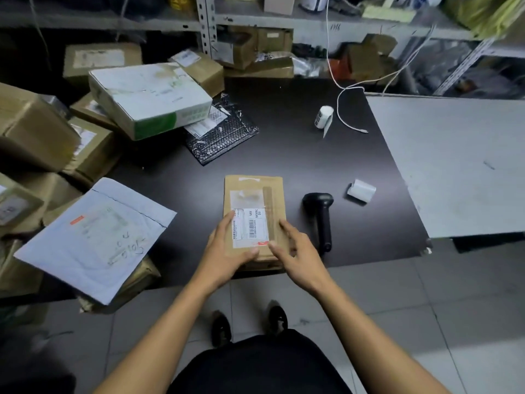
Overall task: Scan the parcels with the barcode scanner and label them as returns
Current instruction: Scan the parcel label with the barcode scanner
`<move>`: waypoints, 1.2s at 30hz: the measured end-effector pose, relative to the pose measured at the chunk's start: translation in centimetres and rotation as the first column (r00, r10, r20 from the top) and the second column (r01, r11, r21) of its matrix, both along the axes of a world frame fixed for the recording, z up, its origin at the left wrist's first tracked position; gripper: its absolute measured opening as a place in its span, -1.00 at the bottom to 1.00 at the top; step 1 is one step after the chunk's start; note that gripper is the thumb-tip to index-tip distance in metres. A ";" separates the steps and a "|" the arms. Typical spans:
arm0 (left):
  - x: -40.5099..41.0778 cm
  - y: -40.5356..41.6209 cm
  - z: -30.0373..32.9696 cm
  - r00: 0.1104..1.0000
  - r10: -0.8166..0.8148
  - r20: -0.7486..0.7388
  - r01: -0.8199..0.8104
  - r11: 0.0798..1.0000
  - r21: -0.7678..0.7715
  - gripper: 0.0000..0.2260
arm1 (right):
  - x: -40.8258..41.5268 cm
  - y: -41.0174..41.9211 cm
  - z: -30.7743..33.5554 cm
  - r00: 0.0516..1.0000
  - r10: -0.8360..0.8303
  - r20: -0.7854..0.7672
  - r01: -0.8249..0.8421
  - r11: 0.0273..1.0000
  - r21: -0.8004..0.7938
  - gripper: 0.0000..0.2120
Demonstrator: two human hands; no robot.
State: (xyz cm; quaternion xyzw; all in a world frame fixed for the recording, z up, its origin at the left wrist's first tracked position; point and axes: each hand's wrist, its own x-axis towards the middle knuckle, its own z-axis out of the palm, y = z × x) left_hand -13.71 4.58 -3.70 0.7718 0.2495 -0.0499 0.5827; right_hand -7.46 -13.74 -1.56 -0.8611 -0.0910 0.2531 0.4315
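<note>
Piled cardboard boxes (42, 132) and a pale padded mailer (93, 237) crowd the left of the dark table (298, 155); a black barcode scanner (319, 220) lies just right of the brown parcel (255, 194), with a label roll (361, 191) beyond it. The parcel is flat, taped, bearing a white barcode label (250, 228), its long axis running away from the person, at the table's near edge. The left hand (227, 245) and right hand (295, 251) rest on its near end, fingers straight and slightly spread.
</note>
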 end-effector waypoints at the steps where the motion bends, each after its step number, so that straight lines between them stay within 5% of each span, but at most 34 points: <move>1: 0.0 0.0 0.0 1.000 -0.016 -0.011 0.016 1.000 -0.011 -0.13 | 0.5 -0.7 -0.1 0.995 -0.076 0.067 0.075 0.997 0.023 -0.47; 5: -0.1 -0.1 0.0 0.998 -0.029 -0.053 0.027 0.999 -0.036 -0.12 | 3.9 -3.6 -0.3 0.891 -0.412 0.190 0.409 0.911 0.053 -0.57; 10: -0.1 -0.7 0.3 0.998 0.010 -0.062 -0.012 1.000 -0.024 -0.15 | 9.0 -5.3 -2.0 0.928 -0.345 -0.142 0.322 0.933 -0.159 -0.26; 13: 0.0 -0.6 0.8 0.997 0.039 -0.067 -0.038 0.999 0.010 -0.15 | 10.4 -4.9 -2.8 0.923 -0.260 -0.284 0.210 0.958 -0.195 -0.57; 17: 0.0 0.2 1.9 0.996 0.067 -0.067 -0.060 0.994 0.095 -0.16 | 10.7 -4.8 -1.6 0.899 -0.287 -0.331 0.271 0.958 -0.095 -0.92; 21: 0.4 1.1 3.6 0.997 0.055 -0.061 -0.044 0.984 0.174 -0.16 | 10.1 -5.3 3.0 0.938 -0.065 -0.342 0.116 0.984 0.133 -0.87; 26: 1.0 1.4 4.3 0.997 -0.020 -0.068 0.036 0.971 0.235 -0.15 | 9.3 -5.2 8.9 0.942 0.261 -0.212 -0.213 0.951 0.224 -0.89; 36: 1.3 1.7 4.7 0.993 -0.074 -0.091 0.095 0.963 0.253 -0.15 | 9.4 -6.4 11.9 0.828 0.560 -0.016 -0.559 0.822 -0.108 -0.75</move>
